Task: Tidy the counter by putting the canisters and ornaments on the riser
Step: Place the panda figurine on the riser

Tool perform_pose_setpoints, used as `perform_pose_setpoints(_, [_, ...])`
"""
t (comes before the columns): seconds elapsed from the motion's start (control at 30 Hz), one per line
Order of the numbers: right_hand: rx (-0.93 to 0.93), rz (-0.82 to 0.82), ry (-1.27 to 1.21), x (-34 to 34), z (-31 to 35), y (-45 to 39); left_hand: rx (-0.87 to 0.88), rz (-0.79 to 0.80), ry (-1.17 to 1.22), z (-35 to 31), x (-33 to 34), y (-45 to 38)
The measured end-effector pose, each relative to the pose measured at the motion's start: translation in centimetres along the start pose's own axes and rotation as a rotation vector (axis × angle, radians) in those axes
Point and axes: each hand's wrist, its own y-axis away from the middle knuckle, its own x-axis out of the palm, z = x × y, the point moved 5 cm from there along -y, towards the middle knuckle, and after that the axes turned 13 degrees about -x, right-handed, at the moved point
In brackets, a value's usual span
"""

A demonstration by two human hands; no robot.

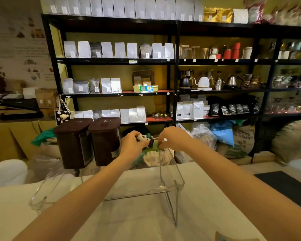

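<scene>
On top of the clear riser [170,171], at its far right end, sits a panda [143,138] ornament on a flat green base [150,150]. The left hand [131,144] cups the panda from nine o'clock, fingers curled around its back. The right hand [172,139] pinches the base's edge at three o'clock, fingertips pressed together on it. At nine o'clock of the panda, two brown canisters [89,141] stand side by side on the same top, touching or nearly so.

The panda looks small, rounded and glossy, probably resin or ceramic, so I judge it light, stiff and liable to chip if it tips. The base looks thin and flat; whether it is fixed to the figure I cannot tell. The safest hold seems to be the body with one hand and the base edge with the other (much as the hands sit now), not the ears or limbs.

The riser is transparent acrylic with bent legs, hard and smooth, so things may slide on it; its edges are hard to read against the pale counter [146,220]. The canisters are boxy matte plastic with lids and clear front windows. They look bulky, and their weight depends on the fill, which is not visible. Take those by both sides.
</scene>
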Motion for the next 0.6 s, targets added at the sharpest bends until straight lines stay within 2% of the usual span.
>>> perform_pose_setpoints(0.4, [0.086, -0.07, 0.085, 1.6, -0.5, -0.7, 0.015, -0.031, -0.047, -0.3, 0.2, 0.1])
perform_pose_setpoints(0.6, [0.128, -0.06, -0.075, 2.1, -0.6, -0.7, 0.008, -0.048, -0.037, 0.1, -0.3, 0.2])
